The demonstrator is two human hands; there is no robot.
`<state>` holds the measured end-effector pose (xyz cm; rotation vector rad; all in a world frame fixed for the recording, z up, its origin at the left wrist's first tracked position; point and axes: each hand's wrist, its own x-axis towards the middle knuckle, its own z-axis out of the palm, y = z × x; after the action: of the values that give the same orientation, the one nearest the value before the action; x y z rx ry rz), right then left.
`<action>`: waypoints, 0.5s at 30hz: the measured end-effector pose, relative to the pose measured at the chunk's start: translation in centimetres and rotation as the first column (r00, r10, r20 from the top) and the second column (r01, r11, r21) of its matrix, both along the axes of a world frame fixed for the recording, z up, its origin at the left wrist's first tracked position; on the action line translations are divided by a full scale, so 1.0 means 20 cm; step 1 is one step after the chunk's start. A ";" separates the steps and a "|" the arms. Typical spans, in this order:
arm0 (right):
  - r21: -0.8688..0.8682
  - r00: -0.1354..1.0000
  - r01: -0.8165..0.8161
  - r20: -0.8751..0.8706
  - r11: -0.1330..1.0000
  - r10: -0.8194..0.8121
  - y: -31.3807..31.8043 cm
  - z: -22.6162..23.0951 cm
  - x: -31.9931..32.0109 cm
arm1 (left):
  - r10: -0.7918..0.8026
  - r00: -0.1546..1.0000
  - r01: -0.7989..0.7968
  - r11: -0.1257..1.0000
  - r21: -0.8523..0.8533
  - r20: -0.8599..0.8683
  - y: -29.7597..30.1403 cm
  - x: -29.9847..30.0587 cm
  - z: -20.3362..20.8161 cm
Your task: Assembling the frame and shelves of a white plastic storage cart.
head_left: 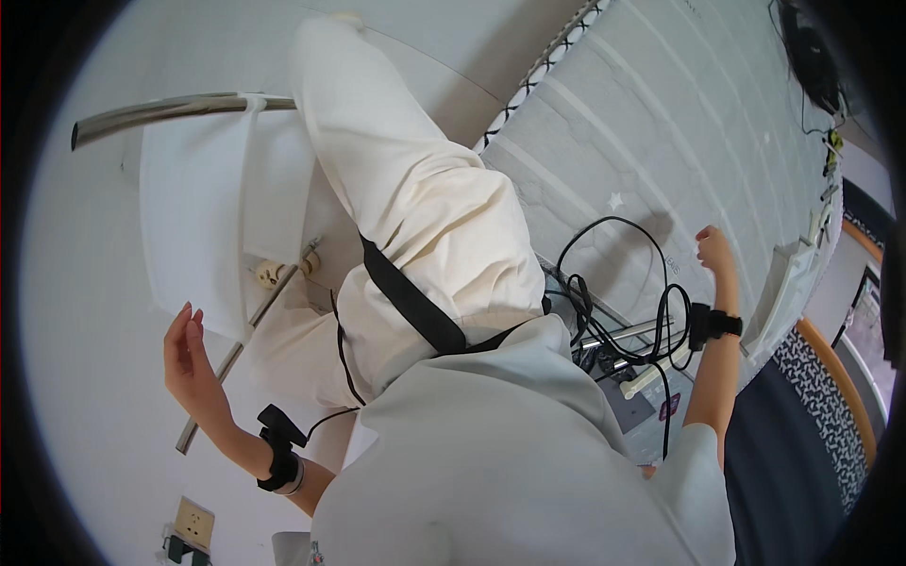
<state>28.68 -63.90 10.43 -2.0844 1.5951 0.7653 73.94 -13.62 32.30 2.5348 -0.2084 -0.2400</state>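
Observation:
My left hand (192, 366) is raised at the left with its fingers stretched out and nothing in it. It is nearest to a white panel piece (193, 217) set between a shiny curved metal tube (179, 111) and a straight metal rod (274, 309). Whether the fingertips touch the panel's lower edge I cannot tell. Over at the right, my right hand (717, 251) hangs above the grey striped bed surface (651, 123), its fingers curled in and nothing showing in them. Black straps with small devices circle both wrists.
Black cables (628, 351) loop beside my right hip, over metal and white rods (656, 375). A white frame piece (779, 292) stands by the bed's right edge. A wall socket (193, 524) with a dark plug is at the lower left. My legs stretch forward between panel and bed.

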 end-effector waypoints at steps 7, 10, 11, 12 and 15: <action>0.059 0.825 0.278 -0.525 0.959 -0.207 0.42 -0.18 -0.56 | -0.094 0.995 0.095 0.993 0.062 -0.030 -0.11 0.04 0.01; -0.104 0.788 0.360 -0.498 0.927 -0.362 0.61 -0.26 -0.93 | -0.127 0.992 0.128 0.991 0.033 -0.008 -0.15 0.08 0.03; -0.097 0.786 0.370 -0.497 0.924 -0.367 0.69 -0.23 -0.92 | -0.138 0.990 0.138 0.990 0.039 -0.005 -0.17 0.08 0.03; 0.049 0.746 0.635 -0.301 0.771 -0.595 0.78 -0.15 -0.79 | -0.150 0.989 0.150 0.988 0.041 0.003 -0.17 0.08 0.04; 0.454 0.839 0.537 -0.201 0.711 -0.506 0.83 0.13 -0.59 | -0.154 0.988 0.154 0.986 0.056 -0.014 -0.18 0.03 0.05</action>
<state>16.85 -47.25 13.10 -1.1662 1.6789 0.9079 74.48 -17.32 33.20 2.5761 -0.4000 -0.3228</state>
